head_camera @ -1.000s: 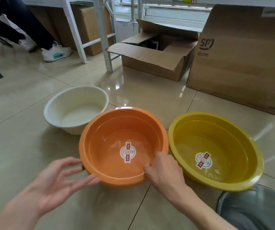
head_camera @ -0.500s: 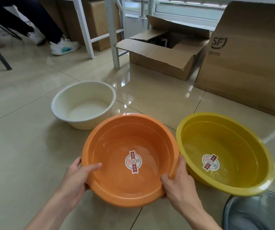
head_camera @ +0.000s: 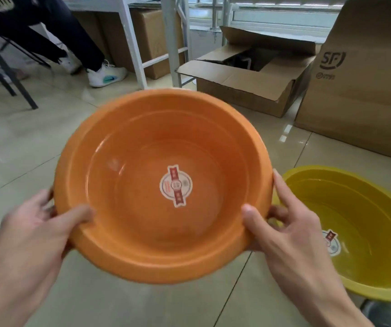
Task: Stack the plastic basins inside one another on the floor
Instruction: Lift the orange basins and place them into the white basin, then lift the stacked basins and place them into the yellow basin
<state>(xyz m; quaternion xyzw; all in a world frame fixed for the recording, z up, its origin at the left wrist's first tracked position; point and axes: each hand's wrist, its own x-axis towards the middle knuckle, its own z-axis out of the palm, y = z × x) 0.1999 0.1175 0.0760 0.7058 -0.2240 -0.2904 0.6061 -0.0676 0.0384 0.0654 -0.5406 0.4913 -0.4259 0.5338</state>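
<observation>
Orange basin (head_camera: 163, 185): now lifted off the floor and tipped toward the camera; a second ago it sat between its neighbours
Left hand (head_camera: 34, 230): clamped on near-left rim, thumb inside
Right hand (head_camera: 291, 232): clamped on right rim, thumb inside
Yellow basin (head_camera: 364, 232): on the tiles, just right, likely the nest
White basin: hidden now

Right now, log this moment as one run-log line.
orange basin: lifted, upright | left hand, right hand: gripping rim | yellow basin: on floor, empty

Bare left hand (head_camera: 31, 234), bare right hand (head_camera: 291, 234), no sleeves, forearms uncovered, short nails
</observation>
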